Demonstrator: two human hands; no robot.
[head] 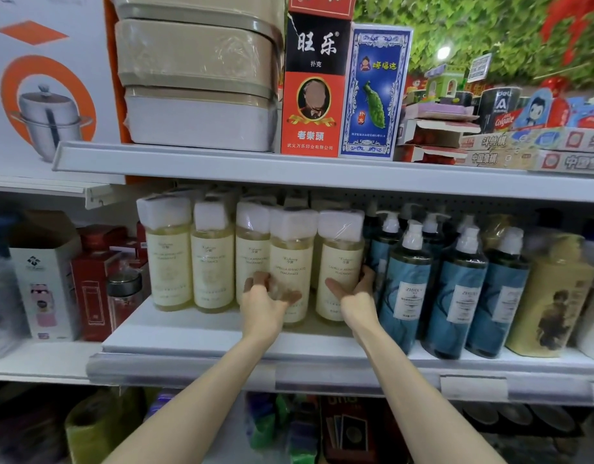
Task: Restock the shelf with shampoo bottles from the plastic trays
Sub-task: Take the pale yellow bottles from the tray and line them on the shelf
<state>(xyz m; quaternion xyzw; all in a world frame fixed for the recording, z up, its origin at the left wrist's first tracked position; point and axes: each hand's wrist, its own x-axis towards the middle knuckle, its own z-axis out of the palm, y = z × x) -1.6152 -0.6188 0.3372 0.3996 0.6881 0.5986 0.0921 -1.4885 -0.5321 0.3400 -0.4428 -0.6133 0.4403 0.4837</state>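
1. One view is given, taken from a wide-angle camera worn on the head.
2. It is aimed forward and slightly down at the shelf (202,336), which is seen close up.
3. The left hand (265,296) and right hand (354,293) are framed at centre on the bottles (290,262), with the forearms entering from the bottom edge.
4. The upper shelf (289,169) is seen near eye level.

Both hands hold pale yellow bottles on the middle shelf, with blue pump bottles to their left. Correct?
No: the head view shows the blue pump bottles to the right of the pale yellow bottles. The left hand and right hand do hold those on the middle shelf.
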